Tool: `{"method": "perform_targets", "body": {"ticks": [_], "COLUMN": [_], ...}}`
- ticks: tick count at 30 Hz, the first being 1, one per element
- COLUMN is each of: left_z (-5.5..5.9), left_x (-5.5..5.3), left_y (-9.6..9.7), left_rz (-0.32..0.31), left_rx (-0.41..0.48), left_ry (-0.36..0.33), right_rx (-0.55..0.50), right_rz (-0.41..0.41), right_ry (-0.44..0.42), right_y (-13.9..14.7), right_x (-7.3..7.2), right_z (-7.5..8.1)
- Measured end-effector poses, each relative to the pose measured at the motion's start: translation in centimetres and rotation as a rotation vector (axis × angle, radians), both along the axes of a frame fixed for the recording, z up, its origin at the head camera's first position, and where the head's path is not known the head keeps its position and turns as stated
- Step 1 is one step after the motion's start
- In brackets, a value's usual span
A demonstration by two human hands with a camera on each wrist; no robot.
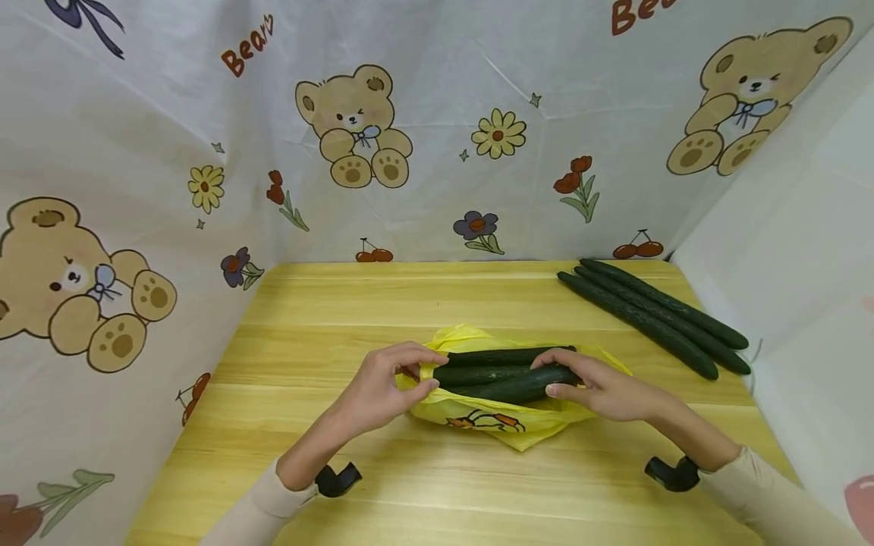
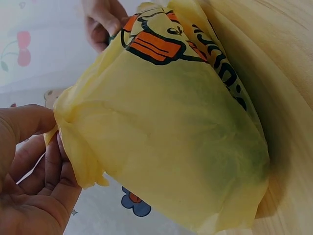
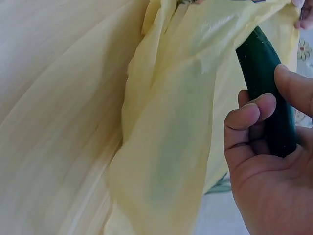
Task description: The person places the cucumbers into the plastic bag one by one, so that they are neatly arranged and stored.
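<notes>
A yellow plastic bag (image 1: 492, 421) with a printed cartoon lies on the table, its mouth spread wide. Several dark green cucumbers, among them the front cucumber (image 1: 501, 388), lie side by side in it. My left hand (image 1: 385, 383) pinches the bag's left rim between thumb and fingers, as the left wrist view also shows with the bag (image 2: 161, 127). At the bag's right side my right hand (image 1: 604, 385) grips the right end of the front cucumber (image 3: 266, 73), thumb on one side and fingers curled on the other. Green shapes show faintly through the plastic.
Three more cucumbers (image 1: 649, 315) lie together at the back right of the wooden table (image 1: 328, 303). A cloth printed with bears (image 1: 437, 136) hangs behind and to the left. A white wall panel (image 1: 806, 250) stands along the right edge.
</notes>
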State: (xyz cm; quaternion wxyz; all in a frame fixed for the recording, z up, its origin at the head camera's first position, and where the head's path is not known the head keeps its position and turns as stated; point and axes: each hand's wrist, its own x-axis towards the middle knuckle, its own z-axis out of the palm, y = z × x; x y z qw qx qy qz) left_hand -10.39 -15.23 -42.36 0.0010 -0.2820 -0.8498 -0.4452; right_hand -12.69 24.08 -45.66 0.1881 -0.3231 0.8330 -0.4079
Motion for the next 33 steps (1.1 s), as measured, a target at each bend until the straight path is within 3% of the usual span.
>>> {"method": "perform_targets", "body": {"ticks": [10, 15, 21, 25, 33], "left_z": [0.1, 0.0, 0.0, 0.3, 0.3], "left_x": [-0.1, -0.2, -0.3, -0.3, -0.4], "left_y": [-0.1, -0.3, -0.3, -0.2, -0.3], "left_rz": [0.000, 0.013, 0.007, 0.019, 0.037], "left_rx": [0.007, 0.006, 0.004, -0.008, 0.000], "left_ry": [-0.002, 0.012, 0.029, 0.036, 0.031], "right_rx": [0.015, 0.122, 0.227, 0.181, 0.099], "right_rz": [0.059, 0.065, 0.143, 0.158, 0.075], "right_ry": [-0.051, 0.061, 0.145, 0.128, 0.138], "right_y": [-2.3, -2.2, -1.9, -1.7, -0.5], "right_x": [-0.8, -0.5, -0.3, -0.4, -0.5], "right_z": [-0.3, -0.6, -0.7, -0.9, -0.8]}}
